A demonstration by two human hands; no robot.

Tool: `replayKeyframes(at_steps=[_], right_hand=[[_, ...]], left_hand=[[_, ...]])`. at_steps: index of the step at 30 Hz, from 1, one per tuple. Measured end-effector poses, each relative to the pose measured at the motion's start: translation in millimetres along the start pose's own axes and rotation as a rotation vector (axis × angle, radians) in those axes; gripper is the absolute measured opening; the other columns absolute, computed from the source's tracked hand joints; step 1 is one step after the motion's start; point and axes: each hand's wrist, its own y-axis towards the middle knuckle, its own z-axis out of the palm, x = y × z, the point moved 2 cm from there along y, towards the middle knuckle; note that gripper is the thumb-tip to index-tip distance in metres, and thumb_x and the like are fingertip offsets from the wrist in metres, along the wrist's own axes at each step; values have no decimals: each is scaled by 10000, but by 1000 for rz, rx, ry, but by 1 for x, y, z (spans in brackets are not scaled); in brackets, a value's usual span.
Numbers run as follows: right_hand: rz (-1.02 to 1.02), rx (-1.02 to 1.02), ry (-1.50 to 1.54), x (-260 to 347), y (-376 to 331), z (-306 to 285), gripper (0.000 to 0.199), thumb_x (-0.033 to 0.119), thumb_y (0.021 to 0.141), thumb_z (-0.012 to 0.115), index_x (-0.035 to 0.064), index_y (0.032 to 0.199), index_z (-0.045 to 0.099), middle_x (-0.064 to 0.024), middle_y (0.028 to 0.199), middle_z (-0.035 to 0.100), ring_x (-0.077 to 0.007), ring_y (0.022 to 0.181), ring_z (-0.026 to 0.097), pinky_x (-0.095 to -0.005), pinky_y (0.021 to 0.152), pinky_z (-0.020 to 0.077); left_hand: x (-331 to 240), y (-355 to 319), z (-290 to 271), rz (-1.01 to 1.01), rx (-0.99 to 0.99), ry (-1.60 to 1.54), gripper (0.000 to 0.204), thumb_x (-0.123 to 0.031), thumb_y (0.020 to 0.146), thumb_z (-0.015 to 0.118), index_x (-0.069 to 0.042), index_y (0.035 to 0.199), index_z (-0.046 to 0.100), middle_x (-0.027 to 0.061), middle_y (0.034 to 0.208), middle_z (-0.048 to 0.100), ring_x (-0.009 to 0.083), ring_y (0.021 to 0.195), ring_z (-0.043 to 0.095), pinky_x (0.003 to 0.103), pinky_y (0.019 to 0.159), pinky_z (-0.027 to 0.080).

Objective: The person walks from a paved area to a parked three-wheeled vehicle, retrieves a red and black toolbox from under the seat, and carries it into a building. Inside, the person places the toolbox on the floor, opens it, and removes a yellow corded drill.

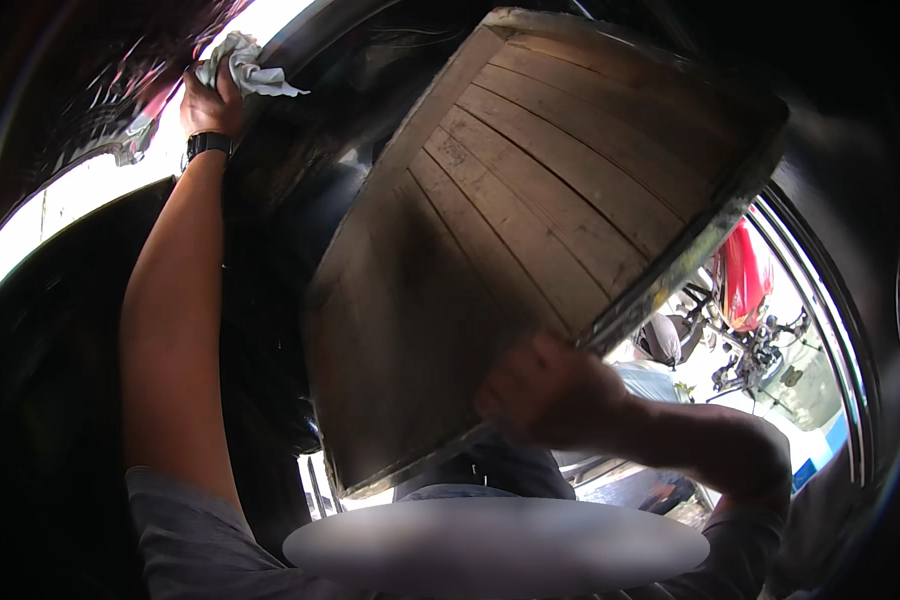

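My left arm reaches up to the upper left, a dark watch (pixel 208 145) on its wrist. My left hand (pixel 210 103) is closed around a crumpled white cloth (pixel 245 65), whose loose end sticks out to the right. A bright strip lies just behind that hand. My right hand (pixel 555 395) is bent in front of me, in shadow, with its fingers curled. It overlaps the lower right edge of a slatted wooden panel (pixel 560 150), which is tilted and framed by a border. Whether those fingers grip the panel's edge or something small is hidden by the dark.
Dark, glossy surfaces (pixel 60 400) surround me on the left and above. Through an opening at the right, beyond curved dark rails (pixel 820 290), are a red vehicle part (pixel 745 280), which looks like a motorcycle's, and a pale ground.
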Motion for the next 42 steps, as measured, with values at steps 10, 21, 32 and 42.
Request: replayKeyframes(at_steps=[10,21,32,42], right_hand=[[264,74,-143,136,-57,-71,191,269,840,629,193,694,532,22,648,409,-139,595,458,-336,613,367],[493,139,-92,178,-88,-78,150,220,768,629,190,684,508,22,610,345,-120,543,396,-310,545,299],[521,133,-72,180,-69,-83,65,138,733,614,114,714,556,6,626,450,-115,546,474,-275,545,328],[819,188,157,177,-84,-71,203,225,687,730,130,730,555,-2,652,520,-162,608,541,-328,602,394]], left_hand=[[10,6,7,-15,-15,38,678,-581,912,534,-23,1298,548,312,1130,664,488,1072,631,529,914,506],[27,15,26,-60,-10,45,794,-639,881,534,25,1318,544,341,1186,639,494,1115,623,517,965,492],[29,19,38,163,-175,-303,532,-397,877,671,92,1087,660,293,976,709,436,937,696,459,841,543],[39,19,47,128,-128,-299,752,-557,899,608,112,1241,579,341,1088,670,476,1041,656,482,912,516]])
